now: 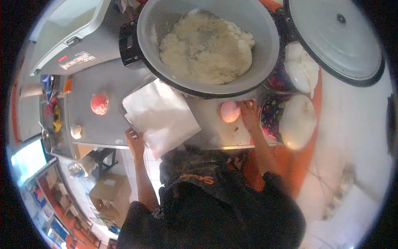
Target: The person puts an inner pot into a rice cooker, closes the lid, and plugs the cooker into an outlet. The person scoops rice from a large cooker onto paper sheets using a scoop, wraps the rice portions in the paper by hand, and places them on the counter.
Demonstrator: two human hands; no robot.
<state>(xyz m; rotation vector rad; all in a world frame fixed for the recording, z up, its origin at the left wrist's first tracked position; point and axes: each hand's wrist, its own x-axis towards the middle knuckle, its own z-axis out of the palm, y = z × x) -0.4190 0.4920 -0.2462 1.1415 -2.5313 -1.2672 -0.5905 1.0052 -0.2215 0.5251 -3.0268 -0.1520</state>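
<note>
My left hand (135, 141) grips the lower left edge of a tray or board, largely covered by a pale paper sheet (164, 116). To the right, my right hand (250, 113) touches a small round pink thing (230, 111), perhaps a bowl or cup, on the metal counter (211, 124). Whether the fingers close on it is not clear. Just beyond the sheet stands a large, wide metal pot (147, 49) with a black handle, holding a pale, lumpy mass that looks like cooked rice (208, 49).
A large metal lid (339, 37) is at the upper right. Near my right hand sits a patterned container with a whitish lid (298, 121). A red round thing (99, 103) and a small whitish thing (76, 132) lie on the counter's left. A cardboard box (110, 196) is below left.
</note>
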